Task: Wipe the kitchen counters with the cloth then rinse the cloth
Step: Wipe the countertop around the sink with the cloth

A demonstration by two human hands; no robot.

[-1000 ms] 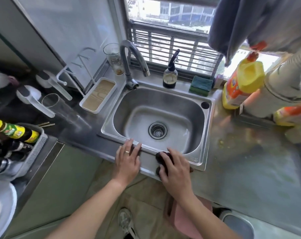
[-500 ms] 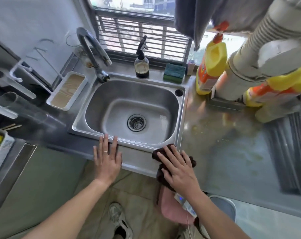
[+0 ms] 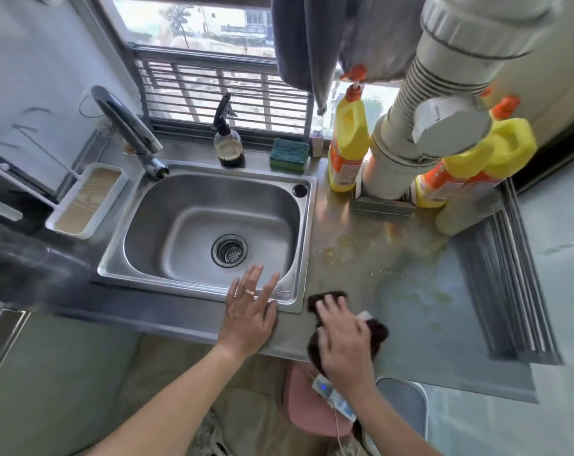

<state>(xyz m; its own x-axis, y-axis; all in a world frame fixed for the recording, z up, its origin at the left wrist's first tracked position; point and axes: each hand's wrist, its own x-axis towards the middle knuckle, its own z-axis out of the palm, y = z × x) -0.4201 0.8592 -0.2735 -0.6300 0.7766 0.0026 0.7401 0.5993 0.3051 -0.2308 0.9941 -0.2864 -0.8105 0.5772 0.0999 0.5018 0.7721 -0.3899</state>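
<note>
A dark brown cloth [image 3: 326, 299] lies on the steel counter [image 3: 420, 311] just right of the sink's front right corner. My right hand [image 3: 343, 343] presses flat on it, fingers spread, covering most of it. My left hand [image 3: 251, 312] rests palm down on the sink's front rim [image 3: 167, 284], fingers apart, a ring on one finger, holding nothing. The steel sink basin [image 3: 193, 222] has a drain strainer [image 3: 229, 250] in its floor. Yellowish crumbs and smears [image 3: 387, 274] dot the counter beyond the cloth.
A faucet [image 3: 127, 130] stands at the sink's back left. A spray bottle [image 3: 228, 143] and green sponge [image 3: 289, 155] sit behind it. Two yellow detergent bottles [image 3: 348, 143] flank a white pipe [image 3: 407, 133]. A white tray [image 3: 88, 200] lies left; a ribbed grille [image 3: 506, 268] right.
My right hand has slid the cloth rightward from the sink's front rim onto the counter past the corner. My left hand has followed along the rim. The view has swung to the right.
</note>
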